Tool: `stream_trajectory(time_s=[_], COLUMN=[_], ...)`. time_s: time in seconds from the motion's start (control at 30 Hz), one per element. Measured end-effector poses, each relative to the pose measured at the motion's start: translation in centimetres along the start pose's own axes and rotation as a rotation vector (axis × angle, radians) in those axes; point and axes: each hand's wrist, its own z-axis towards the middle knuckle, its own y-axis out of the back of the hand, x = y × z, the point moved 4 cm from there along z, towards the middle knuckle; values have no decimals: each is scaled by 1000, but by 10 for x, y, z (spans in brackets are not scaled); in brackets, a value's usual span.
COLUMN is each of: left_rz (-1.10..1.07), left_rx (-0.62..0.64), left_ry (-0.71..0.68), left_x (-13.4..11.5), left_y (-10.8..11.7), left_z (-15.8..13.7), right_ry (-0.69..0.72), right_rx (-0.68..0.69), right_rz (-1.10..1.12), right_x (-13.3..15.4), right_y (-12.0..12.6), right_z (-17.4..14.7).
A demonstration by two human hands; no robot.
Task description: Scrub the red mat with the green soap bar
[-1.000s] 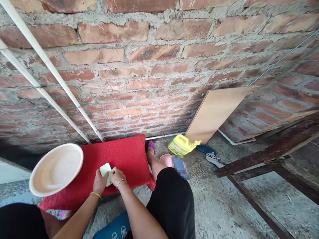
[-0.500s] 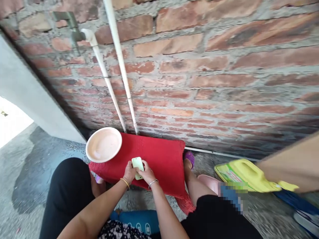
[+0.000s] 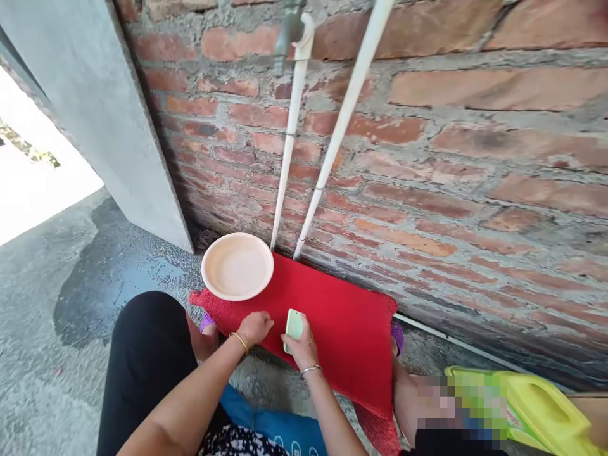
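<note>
A pale green mobile phone (image 3: 294, 325) is in my right hand (image 3: 304, 345), with the thumb across its near end and the fingers around its right side. The phone is above the red cloth (image 3: 332, 316) that covers a low table or bench before me. My left hand (image 3: 256, 327) is off the phone, a short way to its left. Its fingers are curled together, and nothing shows in them. Beyond it, a cream-coloured basin (image 3: 237, 267) rests on the far left corner of the cloth.
Two white pipes (image 3: 291, 133) run down the brick wall (image 3: 427, 183) behind the cloth, one with a tap (image 3: 287, 38). To the left are a grey slab (image 3: 109, 114) and wet floor (image 3: 123, 278). A yellow plastic jug (image 3: 541, 405) lies at the lower right.
My left hand has let go of the phone and moved left; my right hand keeps hold of it. The view has swung left, so the scene appears farther right.
</note>
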Motion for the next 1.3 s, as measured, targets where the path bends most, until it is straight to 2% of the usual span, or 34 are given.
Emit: stream_trajectory(time_s=[0.07, 0.17, 0.27, 0.37, 0.53, 0.73, 0.9, 1.0, 1.07, 1.17, 1.3], left_rz=[118, 141, 137, 114, 66, -3, 21, 73, 102, 127, 161], left_rx=[13, 46, 89, 111, 136, 128, 157, 165, 171, 165, 134], left_ry=[99, 175, 203, 212, 213, 198, 229, 222, 208, 196, 211], left_x=[23, 47, 57, 59, 60, 57, 56, 56, 55, 55, 59], left_y=[16, 27, 26, 27, 34, 45, 43, 38, 35, 30, 27], left_z=[1, 8, 17, 22, 23, 24, 26, 28, 30, 31, 31], right_ry=[-107, -165, -173, -153, -130, -349, -408, -419, -433, -477, -550], right_rx=[-15, 2, -19, -58, -57, -190, -46, 2, -10, -57, -227], right_rz=[153, 202, 173, 167, 284, 675, 692, 667, 667, 659, 580], right_x=[8, 37, 69, 88, 77, 56, 62, 53, 37, -3, -69], right_y=[-5, -15, -27, -39, -56, -68, -75, -62, -43, -2, 62], right_z=[3, 12, 29, 49, 67, 72, 78, 77, 73, 59, 33])
